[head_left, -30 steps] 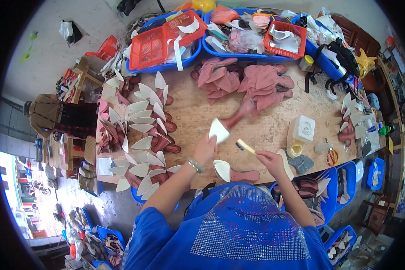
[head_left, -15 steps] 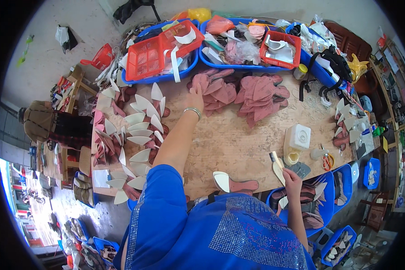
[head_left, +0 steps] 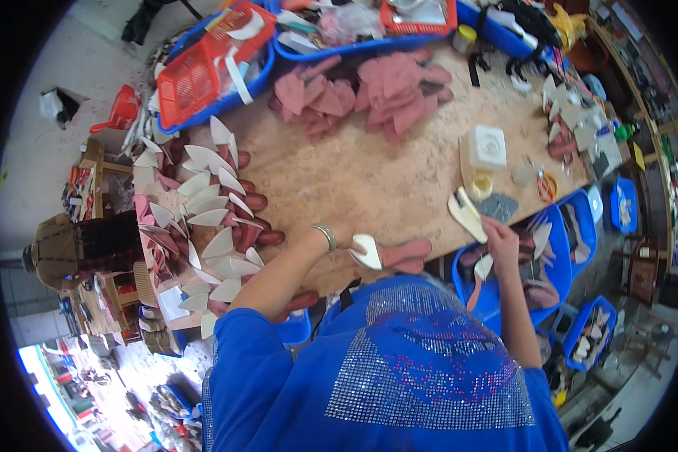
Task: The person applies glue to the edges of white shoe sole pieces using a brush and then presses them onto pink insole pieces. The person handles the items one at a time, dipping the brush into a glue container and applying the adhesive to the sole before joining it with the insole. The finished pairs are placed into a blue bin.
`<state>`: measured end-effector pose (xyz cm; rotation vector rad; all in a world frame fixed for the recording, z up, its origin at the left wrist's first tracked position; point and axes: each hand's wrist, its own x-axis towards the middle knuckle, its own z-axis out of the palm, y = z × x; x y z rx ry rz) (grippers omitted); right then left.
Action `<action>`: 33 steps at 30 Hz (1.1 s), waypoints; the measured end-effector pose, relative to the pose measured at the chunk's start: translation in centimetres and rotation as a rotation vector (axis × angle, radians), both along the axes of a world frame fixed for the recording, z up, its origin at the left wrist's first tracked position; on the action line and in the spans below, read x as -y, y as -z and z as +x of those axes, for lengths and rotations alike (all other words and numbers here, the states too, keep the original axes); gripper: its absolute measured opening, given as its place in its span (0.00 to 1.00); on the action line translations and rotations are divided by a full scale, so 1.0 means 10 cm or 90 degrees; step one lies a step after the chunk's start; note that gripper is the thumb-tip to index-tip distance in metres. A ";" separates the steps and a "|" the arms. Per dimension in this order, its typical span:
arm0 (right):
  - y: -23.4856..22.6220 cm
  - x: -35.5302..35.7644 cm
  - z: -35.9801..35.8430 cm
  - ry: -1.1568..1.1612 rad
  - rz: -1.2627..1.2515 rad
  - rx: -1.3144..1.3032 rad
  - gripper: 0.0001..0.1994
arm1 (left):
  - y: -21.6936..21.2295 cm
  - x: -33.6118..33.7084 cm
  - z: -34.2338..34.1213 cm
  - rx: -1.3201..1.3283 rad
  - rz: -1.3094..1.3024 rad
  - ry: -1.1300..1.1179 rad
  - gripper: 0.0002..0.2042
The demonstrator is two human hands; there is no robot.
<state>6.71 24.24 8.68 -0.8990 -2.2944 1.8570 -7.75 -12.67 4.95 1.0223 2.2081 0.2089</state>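
A dusty-pink insole [head_left: 405, 257] with a white pointed piece [head_left: 367, 252] on its end lies at the table's near edge. My left hand [head_left: 345, 232], blurred, is at the tip of that white piece; its fingers do not show clearly enough to tell their grip. My right hand [head_left: 502, 245] is closed on the end of a pale, narrow brush [head_left: 463, 202], which lies against a cream, insole-shaped piece [head_left: 471, 222]. Just beyond it stands a white square plastic bottle [head_left: 487, 151] with a yellowish open mouth. A grey flat scrap [head_left: 499, 206] lies beside the brush.
Pink insoles with white pieces [head_left: 207, 200] crowd the table's left side. Two pink piles [head_left: 399, 90] lie at the back, before blue bins [head_left: 294, 53] and red baskets [head_left: 188, 90]. A blue bin [head_left: 554, 282] stands below right. Another person [head_left: 56, 252] is far left.
My left hand has come from the back pink pile to the insole's white end at the near edge. My right hand keeps its hold on the brush. The whole view has shifted and tilted.
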 end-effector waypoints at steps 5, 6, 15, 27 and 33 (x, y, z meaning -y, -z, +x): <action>-0.16 -0.10 0.19 0.069 -0.099 0.003 0.11 | 0.42 -0.06 0.62 -0.090 -0.119 0.091 0.37; -0.13 -0.13 0.25 0.075 -0.096 0.005 0.11 | 0.45 -0.09 0.65 -0.127 -0.108 0.080 0.35; 0.41 -0.66 0.44 0.035 0.150 0.047 0.12 | -0.09 -0.18 0.50 0.008 0.014 0.155 0.17; 0.65 -0.81 -0.36 -0.091 0.598 0.071 0.10 | 0.11 -1.16 0.94 0.634 0.460 -0.680 0.15; 0.74 -0.93 -0.65 -0.218 0.650 0.114 0.10 | 0.21 -1.51 1.02 0.721 0.487 -0.756 0.15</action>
